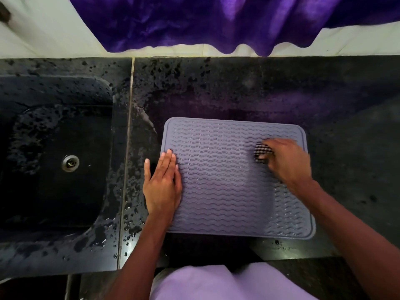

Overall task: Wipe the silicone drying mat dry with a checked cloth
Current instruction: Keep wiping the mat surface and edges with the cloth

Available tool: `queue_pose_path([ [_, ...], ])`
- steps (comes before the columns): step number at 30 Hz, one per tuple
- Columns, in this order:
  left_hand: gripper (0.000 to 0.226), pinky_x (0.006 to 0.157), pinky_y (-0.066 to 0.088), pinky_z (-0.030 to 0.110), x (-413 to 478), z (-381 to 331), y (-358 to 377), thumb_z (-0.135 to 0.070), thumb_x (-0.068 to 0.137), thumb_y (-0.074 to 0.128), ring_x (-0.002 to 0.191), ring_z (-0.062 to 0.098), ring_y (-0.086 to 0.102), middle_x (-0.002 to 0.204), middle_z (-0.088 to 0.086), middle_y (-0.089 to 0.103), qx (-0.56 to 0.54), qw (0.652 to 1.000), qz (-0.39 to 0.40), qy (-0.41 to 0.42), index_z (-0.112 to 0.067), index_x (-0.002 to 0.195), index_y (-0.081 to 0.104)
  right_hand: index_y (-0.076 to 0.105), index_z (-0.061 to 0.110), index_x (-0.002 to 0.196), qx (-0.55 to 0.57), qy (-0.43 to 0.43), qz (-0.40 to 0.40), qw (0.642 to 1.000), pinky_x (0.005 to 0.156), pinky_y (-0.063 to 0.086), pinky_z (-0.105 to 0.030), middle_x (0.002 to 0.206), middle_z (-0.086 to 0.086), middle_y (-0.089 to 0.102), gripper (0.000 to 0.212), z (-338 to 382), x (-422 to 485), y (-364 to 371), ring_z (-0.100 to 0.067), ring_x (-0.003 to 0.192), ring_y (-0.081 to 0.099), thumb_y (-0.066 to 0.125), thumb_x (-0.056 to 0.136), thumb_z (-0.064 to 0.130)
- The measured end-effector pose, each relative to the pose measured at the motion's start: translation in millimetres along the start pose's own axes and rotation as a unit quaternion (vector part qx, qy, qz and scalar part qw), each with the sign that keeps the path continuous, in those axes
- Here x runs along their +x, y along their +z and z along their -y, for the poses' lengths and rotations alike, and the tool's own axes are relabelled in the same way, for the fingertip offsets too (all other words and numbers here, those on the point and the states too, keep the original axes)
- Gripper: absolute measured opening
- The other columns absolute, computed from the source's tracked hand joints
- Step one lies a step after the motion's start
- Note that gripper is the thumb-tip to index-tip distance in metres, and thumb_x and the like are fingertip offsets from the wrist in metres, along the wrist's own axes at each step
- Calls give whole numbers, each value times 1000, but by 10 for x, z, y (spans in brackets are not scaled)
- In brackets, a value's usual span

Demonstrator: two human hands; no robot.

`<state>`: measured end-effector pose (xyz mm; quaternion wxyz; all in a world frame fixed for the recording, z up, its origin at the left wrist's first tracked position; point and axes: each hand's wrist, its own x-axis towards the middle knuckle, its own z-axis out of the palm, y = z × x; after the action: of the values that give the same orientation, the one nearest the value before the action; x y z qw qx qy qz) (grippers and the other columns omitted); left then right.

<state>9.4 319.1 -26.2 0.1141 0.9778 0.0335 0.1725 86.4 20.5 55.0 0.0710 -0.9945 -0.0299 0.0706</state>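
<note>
A grey silicone drying mat (pixel 225 182) with wavy ridges lies flat on the dark counter. My left hand (pixel 162 182) rests flat on the mat's left edge, fingers straight and together. My right hand (pixel 285 161) grips a bunched black-and-white checked cloth (pixel 263 151) and holds it down on the mat's upper right part. Only a small piece of the cloth shows past my fingers. The right hand is slightly blurred.
A dark sink (pixel 54 161) with a metal drain (pixel 70 163) sits to the left, past a seam in the counter (pixel 238 89). Water drops cover the counter around the sink. A purple curtain (pixel 205 22) hangs over the back wall.
</note>
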Motion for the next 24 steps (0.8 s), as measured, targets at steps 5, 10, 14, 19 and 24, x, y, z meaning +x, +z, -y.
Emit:
queue_pose_path([
  [5, 40, 127, 11, 40, -1, -21, -8, -24, 105, 44, 133, 19, 58, 143, 6, 60, -6, 1000, 7, -13, -6, 134, 65, 66, 27, 116, -2, 110, 16, 994, 74, 52, -47, 107, -11, 67, 39, -405, -130, -223, -38, 94, 62, 66, 80, 11],
  [10, 44, 128, 6, 35, -19, -26, -31, -25, 106, 42, 140, 22, 51, 148, 10, 56, -30, 999, 35, -18, -4, 140, 59, 64, 19, 109, -17, 123, -6, 992, 69, 54, -46, 97, -15, 68, 34, -305, -124, -339, -39, 90, 61, 71, 77, 12],
  [14, 50, 127, 11, 38, -44, -26, -62, -29, 107, 35, 146, 21, 41, 155, 10, 48, -32, 997, 70, -19, -4, 148, 50, 60, 30, 112, 149, 18, -15, 989, 69, 49, -28, 95, -1, 69, 46, 502, -4, -220, -22, 83, 63, 71, 76, 4],
  [19, 52, 126, 11, 37, -40, -47, -81, -28, 107, 32, 147, 21, 41, 156, 8, 47, -12, 996, 83, -23, -4, 149, 48, 60, 31, 117, 136, -126, -17, 983, 76, 53, -36, 106, 2, 67, 42, 1601, 87, 234, -21, 99, 58, 67, 81, 10],
  [24, 52, 127, 3, 36, -36, -40, -86, -30, 106, 31, 146, 19, 42, 156, 6, 47, 11, 996, 88, -26, -7, 150, 49, 60, 28, 118, 89, -104, -10, 991, 79, 54, -44, 110, -1, 62, 40, 1573, 81, 327, -25, 106, 55, 62, 84, 7],
])
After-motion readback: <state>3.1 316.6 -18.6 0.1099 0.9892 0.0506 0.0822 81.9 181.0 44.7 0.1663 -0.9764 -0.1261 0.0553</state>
